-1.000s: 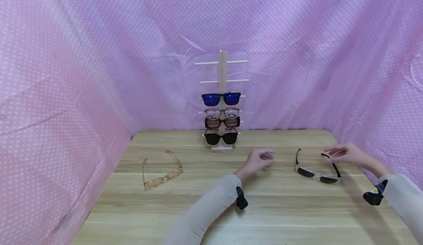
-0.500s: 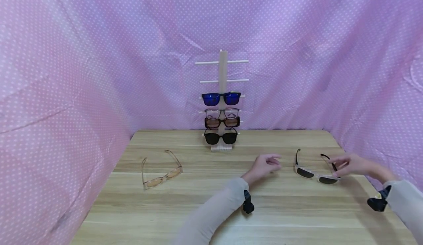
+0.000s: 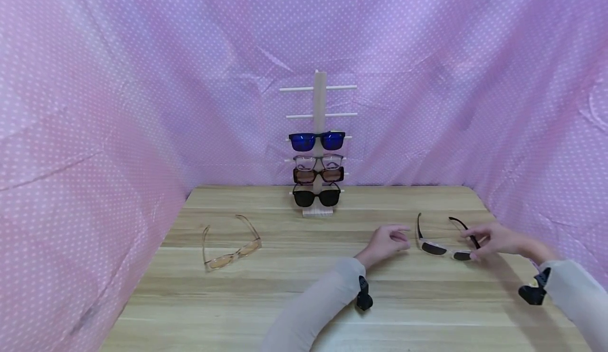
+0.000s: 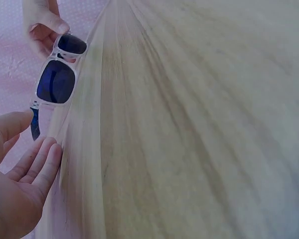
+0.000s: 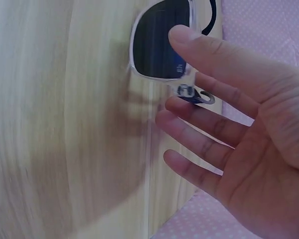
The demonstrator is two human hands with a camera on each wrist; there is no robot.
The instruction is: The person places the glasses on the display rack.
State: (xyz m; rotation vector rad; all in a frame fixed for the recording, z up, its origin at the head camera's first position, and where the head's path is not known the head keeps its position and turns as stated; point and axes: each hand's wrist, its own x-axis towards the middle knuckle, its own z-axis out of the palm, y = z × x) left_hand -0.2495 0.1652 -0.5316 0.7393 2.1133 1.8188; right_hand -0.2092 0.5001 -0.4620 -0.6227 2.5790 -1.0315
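Note:
Sunglasses (image 3: 434,249) with a clear frame, dark lenses and black temples stand unfolded at the right of the table. My right hand (image 3: 497,240) pinches their right end; in the right wrist view the thumb (image 5: 189,42) lies over the front of the dark lens (image 5: 152,42), with fingers behind the temple. Left of the sunglasses, my left hand (image 3: 386,244) is apart from them in the head view. The left wrist view shows its thumb (image 4: 15,124) and fingers spread, close to the black temple (image 4: 35,124), with nothing held.
A wooden display stand (image 3: 320,104) with white pegs stands at the table's back. On it hang blue-lensed sunglasses (image 3: 303,142), clear eyeglasses (image 3: 305,163), brown sunglasses (image 3: 331,175) and black sunglasses (image 3: 304,198). Amber glasses (image 3: 222,261) lie at left. Pink dotted cloth (image 3: 142,77) surrounds the table.
My right hand has come down onto the right end of the sunglasses, which have shifted slightly left. My left hand has moved right, toward them.

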